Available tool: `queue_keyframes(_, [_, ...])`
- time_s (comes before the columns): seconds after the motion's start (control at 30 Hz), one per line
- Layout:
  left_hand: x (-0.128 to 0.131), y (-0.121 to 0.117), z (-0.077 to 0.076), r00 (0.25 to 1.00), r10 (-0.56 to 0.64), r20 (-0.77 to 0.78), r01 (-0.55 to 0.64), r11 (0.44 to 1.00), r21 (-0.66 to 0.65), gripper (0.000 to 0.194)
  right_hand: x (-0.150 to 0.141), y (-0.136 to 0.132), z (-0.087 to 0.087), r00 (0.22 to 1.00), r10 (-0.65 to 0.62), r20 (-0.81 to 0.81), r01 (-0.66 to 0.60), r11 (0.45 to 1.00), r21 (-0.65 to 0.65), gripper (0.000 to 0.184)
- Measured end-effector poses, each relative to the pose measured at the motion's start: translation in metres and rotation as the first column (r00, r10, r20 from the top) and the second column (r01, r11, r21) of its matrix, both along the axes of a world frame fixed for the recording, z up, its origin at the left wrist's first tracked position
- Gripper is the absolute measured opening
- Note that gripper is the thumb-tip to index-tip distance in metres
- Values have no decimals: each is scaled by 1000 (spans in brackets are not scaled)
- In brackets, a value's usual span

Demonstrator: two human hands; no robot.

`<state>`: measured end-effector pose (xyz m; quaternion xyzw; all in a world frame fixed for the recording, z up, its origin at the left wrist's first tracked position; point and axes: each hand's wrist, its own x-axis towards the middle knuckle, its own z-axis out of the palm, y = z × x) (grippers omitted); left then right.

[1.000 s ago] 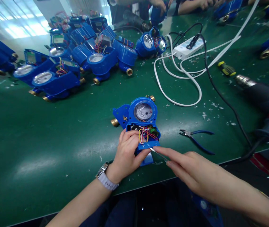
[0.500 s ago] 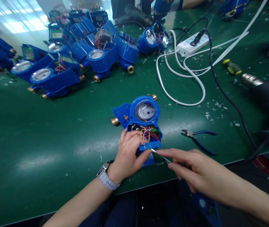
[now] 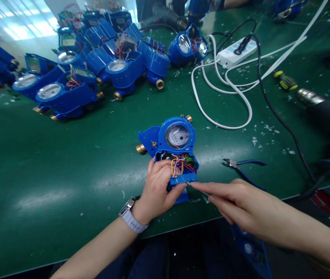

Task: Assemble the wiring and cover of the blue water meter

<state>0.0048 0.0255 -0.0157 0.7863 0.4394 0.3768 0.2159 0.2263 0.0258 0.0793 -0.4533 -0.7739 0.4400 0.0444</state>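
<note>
A blue water meter (image 3: 176,150) with a round dial lies on the green table, its lower housing uncovered. Coloured wires (image 3: 180,166) fill that housing. My left hand (image 3: 159,185) is closed around the housing's left side, fingers over its edge and thumb along the underside of a blue flap (image 3: 183,178). From the right, my right hand (image 3: 237,201) pinches a thin whitish strand (image 3: 202,192) between forefinger and thumb. The strand's far end meets the flap's lower edge near my left thumb; exactly where it ends is hidden.
Cutting pliers (image 3: 236,164) lie right of the meter. Beyond them are a heat gun (image 3: 322,106), a screwdriver (image 3: 285,81), a white power strip (image 3: 237,53) and looping cables. Several blue meters (image 3: 74,97) crowd the back left. Another person's arm (image 3: 231,4) shows at the far edge.
My right hand has shifted slightly up and inward, and the strand's white tip, plain before, is now mostly hidden at the flap's edge. My left hand keeps its hold.
</note>
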Motion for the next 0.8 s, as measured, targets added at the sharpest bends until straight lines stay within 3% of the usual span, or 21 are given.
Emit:
queue_keyframes(0.13, [1,-2,-2,1000,7,-31,-7,1000,4,15,-1,6,4,999,19,-29,-19,1000,-17,43])
queue_keyframes(0.37, [3,-4,-3,998,32,-50,-33,999,-9,14,-6,7,3,991,-65,-114,31,961,-274,43])
queue_keyframes(0.57, [4,-4,-1,998,23,-57,-24,1000,-19,13,-10,8,3,986,-58,-154,24,977,-210,43])
queue_keyframes(0.8, [6,-3,0,998,-7,-64,6,1000,-24,14,3,10,1,999,-54,-9,49,955,-294,44])
